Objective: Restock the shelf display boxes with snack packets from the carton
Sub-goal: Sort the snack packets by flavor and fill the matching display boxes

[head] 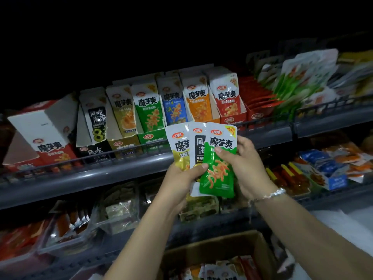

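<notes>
Head view: the left hand (182,175) holds a fan of 3 flat foil snack packets in front of the shelf rail, its thumb pressed across their lower halves. From left to right they are a yellow-and-white foil packet (178,147), a black-and-white foil packet (198,146) and a green-and-white foil packet (219,168), which lies on top. The right hand (245,164) pinches that green packet, thumb on its face and fingers curled behind its right edge, so both hands are closed on packets and neither is free.

On the grey metal shelf (101,174) behind stands a row of open cardboard display boxes, among them a green display box (150,118), a black display box (94,128) and a yellow-brown display box (123,122). The brown cardboard carton (260,247) holding more packets sits low, under the forearms.

What could go wrong, as I judge it:
- The foil looks slick and the fan overlaps, so drawing the green packet out may drag the black one along and drop it towards the carton or the floor.
- The boxes sit touching and differ mainly in colour, so in this dim light a packet could land in the wrong flavour.
- The green box already looks full at its front, so pushing in hard may crumple a packet.
- A white-and-red box (46,138) at the far left leans, and a knock could topple it.
</notes>
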Action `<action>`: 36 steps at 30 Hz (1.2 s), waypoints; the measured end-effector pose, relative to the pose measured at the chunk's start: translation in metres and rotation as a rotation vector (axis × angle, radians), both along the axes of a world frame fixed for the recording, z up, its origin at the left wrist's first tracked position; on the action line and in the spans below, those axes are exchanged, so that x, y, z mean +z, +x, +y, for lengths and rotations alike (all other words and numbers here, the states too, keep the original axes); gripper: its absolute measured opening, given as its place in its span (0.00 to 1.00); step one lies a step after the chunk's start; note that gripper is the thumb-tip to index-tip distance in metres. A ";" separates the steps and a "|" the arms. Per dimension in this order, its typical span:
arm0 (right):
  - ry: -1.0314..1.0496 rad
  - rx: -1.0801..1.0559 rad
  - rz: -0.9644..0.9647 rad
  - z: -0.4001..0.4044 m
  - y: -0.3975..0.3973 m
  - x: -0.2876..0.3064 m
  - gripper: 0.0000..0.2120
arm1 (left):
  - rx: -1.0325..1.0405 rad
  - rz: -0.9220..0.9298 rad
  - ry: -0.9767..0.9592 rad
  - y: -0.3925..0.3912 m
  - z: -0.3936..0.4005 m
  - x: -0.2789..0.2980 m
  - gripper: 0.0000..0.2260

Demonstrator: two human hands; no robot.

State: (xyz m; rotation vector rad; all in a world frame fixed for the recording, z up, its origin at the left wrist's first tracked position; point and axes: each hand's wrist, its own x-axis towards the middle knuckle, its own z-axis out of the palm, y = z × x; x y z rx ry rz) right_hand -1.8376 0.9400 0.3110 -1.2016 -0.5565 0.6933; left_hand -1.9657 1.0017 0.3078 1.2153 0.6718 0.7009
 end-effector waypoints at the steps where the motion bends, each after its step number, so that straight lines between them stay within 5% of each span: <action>1: -0.025 0.010 -0.078 0.004 0.008 0.007 0.30 | 0.014 0.004 0.016 0.002 0.004 0.004 0.11; 4: -0.128 0.119 -0.396 0.017 0.031 0.035 0.44 | 0.056 0.002 0.033 0.006 0.017 0.014 0.10; 9: -0.440 0.280 -0.960 0.050 0.042 0.095 0.33 | 0.130 -0.059 0.083 0.000 0.040 0.031 0.12; 17: -0.408 0.424 -1.210 0.115 0.011 0.143 0.23 | 0.325 -0.205 0.116 -0.038 0.063 0.047 0.12; 21: -0.284 0.360 -1.241 0.151 0.002 0.160 0.19 | 0.437 -0.201 0.088 -0.068 0.077 0.048 0.11; 27: -0.276 0.181 -1.402 0.200 -0.008 0.170 0.31 | 0.508 -0.155 0.056 -0.103 0.088 0.039 0.11; 34: -0.421 0.118 -1.600 0.213 -0.030 0.141 0.15 | 0.557 -0.158 0.017 -0.107 0.089 0.037 0.13; 36: -0.452 0.072 -1.630 0.212 -0.030 0.133 0.17 | 0.551 -0.169 0.002 -0.106 0.089 0.037 0.13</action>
